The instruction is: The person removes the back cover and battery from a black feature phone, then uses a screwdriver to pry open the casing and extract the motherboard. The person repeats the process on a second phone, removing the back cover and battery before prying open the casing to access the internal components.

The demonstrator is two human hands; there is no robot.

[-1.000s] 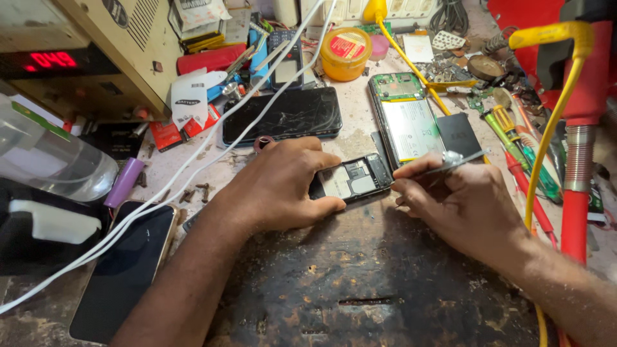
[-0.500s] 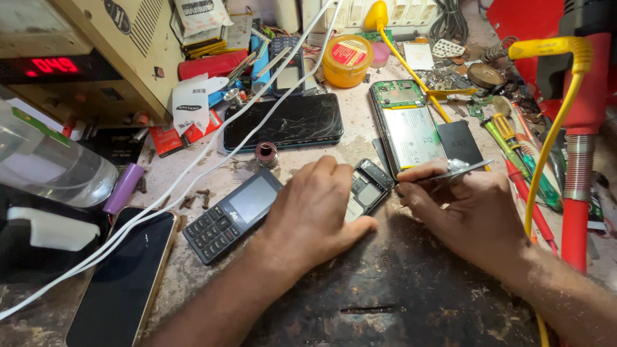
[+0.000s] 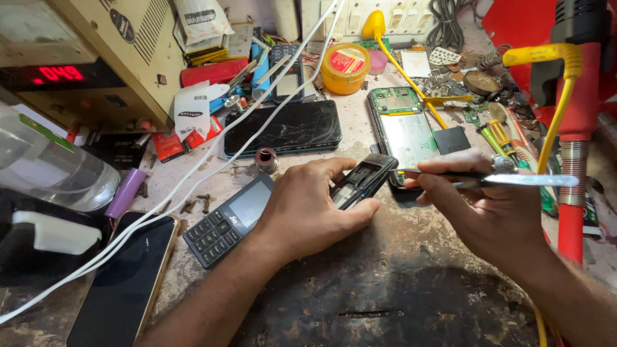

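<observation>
My left hand (image 3: 308,209) grips a small black phone housing (image 3: 363,180), tilted up off the bench with its open inside showing. My right hand (image 3: 488,205) holds metal tweezers (image 3: 514,180) like a pen, their tip touching the housing's right end. A dark keypad phone front (image 3: 230,218) lies flat on the bench just left of my left wrist. Behind the hands lies an opened smartphone (image 3: 403,125) with its green board exposed.
A cracked black smartphone (image 3: 283,127) lies behind. A gold-edged phone (image 3: 122,283) sits at the front left under white cables (image 3: 193,173). A power supply with red digits (image 3: 64,71), a clear bottle (image 3: 45,167), a yellow tin (image 3: 345,67), screwdrivers (image 3: 508,138) and a red stand (image 3: 578,128) crowd the edges.
My left hand lifted and turned the small housing up on its edge. The keypad front, earlier under my hand, now lies uncovered at the left. The tweezers rose with my right hand.
</observation>
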